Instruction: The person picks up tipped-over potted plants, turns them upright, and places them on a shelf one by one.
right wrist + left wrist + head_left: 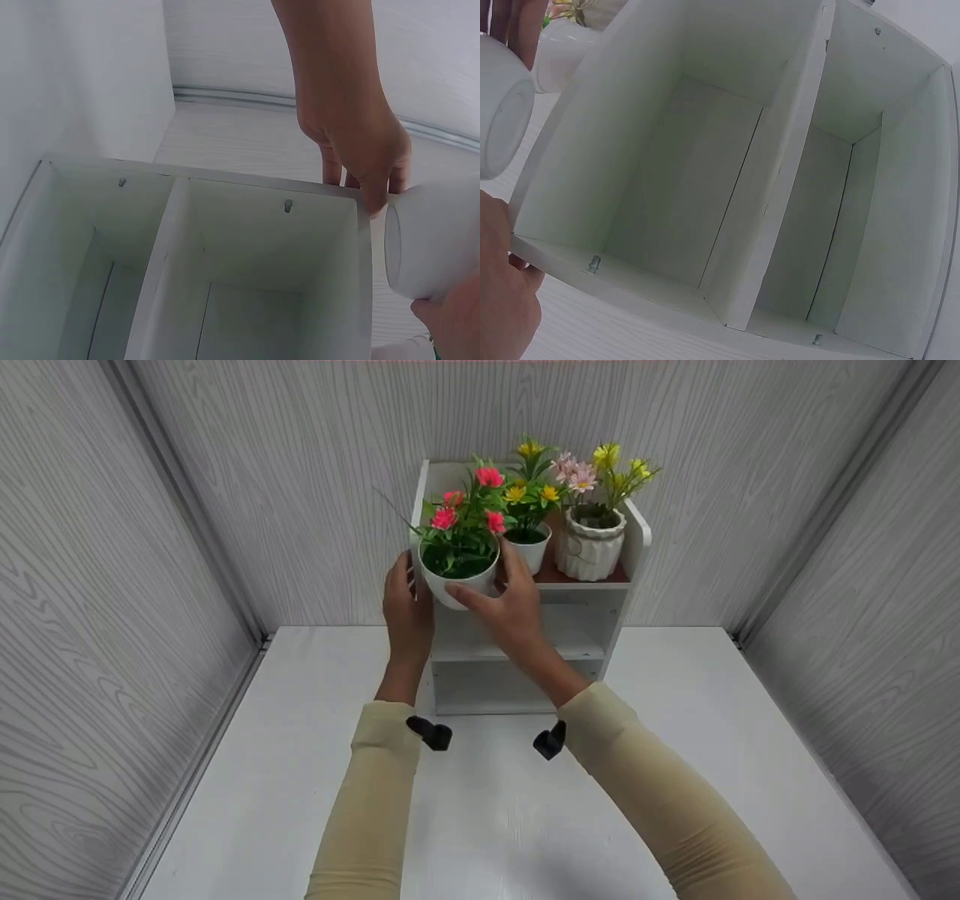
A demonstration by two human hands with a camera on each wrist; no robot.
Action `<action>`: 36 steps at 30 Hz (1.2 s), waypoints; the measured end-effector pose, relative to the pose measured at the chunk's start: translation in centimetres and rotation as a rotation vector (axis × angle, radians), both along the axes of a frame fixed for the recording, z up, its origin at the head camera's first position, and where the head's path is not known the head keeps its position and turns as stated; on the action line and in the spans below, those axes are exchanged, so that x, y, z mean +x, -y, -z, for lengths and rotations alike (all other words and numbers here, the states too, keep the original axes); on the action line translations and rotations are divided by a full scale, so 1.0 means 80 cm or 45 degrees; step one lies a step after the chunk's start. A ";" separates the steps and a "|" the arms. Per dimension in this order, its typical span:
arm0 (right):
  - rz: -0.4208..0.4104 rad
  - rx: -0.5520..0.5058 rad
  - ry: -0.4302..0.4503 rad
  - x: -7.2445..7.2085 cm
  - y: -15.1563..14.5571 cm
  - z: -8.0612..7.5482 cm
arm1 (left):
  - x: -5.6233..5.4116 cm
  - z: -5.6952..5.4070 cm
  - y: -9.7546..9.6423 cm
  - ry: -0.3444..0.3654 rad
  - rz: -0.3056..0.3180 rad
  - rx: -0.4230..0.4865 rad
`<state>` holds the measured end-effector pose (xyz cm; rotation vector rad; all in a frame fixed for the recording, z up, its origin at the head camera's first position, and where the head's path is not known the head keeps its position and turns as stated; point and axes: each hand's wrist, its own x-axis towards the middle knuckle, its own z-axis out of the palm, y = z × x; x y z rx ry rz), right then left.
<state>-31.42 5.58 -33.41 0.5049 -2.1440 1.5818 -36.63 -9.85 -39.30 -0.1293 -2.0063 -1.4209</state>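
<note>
In the head view my right hand [517,611] holds a white flowerpot [454,594] with pinkish-red flowers, thumb in front and fingers along its right side. The pot is at the upper left of a small white shelf unit [517,686]; its underside shows in the left wrist view, near the top board. My left hand [409,611] grips the unit's left side by the upper corner. From the right wrist view, the left thumb lies at the front edge and other fingers outside the panel. Part of the right hand [459,315] shows there beneath the pot [431,236].
On the reddish-brown top board stand a white pot [534,556] with yellow flowers and a ribbed cream pot [589,551] with pink and yellow flowers. The unit has open compartments below and stands on a white table [480,810]. Grey wood-grain walls [300,495] rise behind and at both sides.
</note>
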 end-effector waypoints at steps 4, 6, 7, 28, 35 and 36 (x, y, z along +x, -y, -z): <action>0.020 -0.006 0.054 -0.009 0.005 -0.001 | -0.002 0.003 0.000 -0.058 -0.028 -0.042; 0.030 -0.005 0.083 -0.014 0.007 -0.001 | -0.002 0.003 -0.001 -0.065 -0.037 -0.049; 0.037 -0.003 0.097 -0.015 0.007 -0.001 | -0.003 0.004 -0.001 -0.067 -0.041 -0.053; 0.082 -0.076 0.103 -0.037 0.023 -0.003 | 0.001 0.000 -0.001 0.010 0.011 -0.003; 0.081 -0.086 0.095 -0.038 0.027 -0.005 | 0.000 0.001 0.000 -0.021 0.000 0.003; 0.083 -0.086 0.100 -0.038 0.028 -0.005 | 0.000 0.001 0.000 -0.021 0.001 0.005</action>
